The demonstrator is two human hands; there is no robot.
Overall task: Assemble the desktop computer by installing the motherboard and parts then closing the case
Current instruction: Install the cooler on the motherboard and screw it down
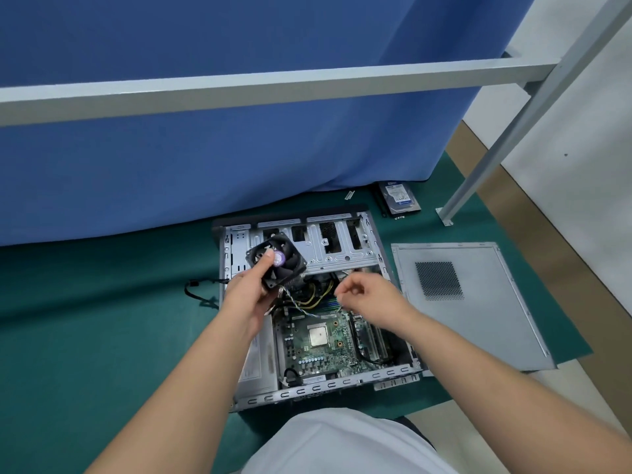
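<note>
Black cooler fan (276, 260) in left hand (247, 295) above open case (328, 384).

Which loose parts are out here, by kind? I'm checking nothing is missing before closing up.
Case: 1
Side panel: 1
Cooler fan, held by the left hand: 1
Hard drive: 1
Total: 4
The right hand pinches the fan's cable. Small bits by the drive are too small to count.
</note>
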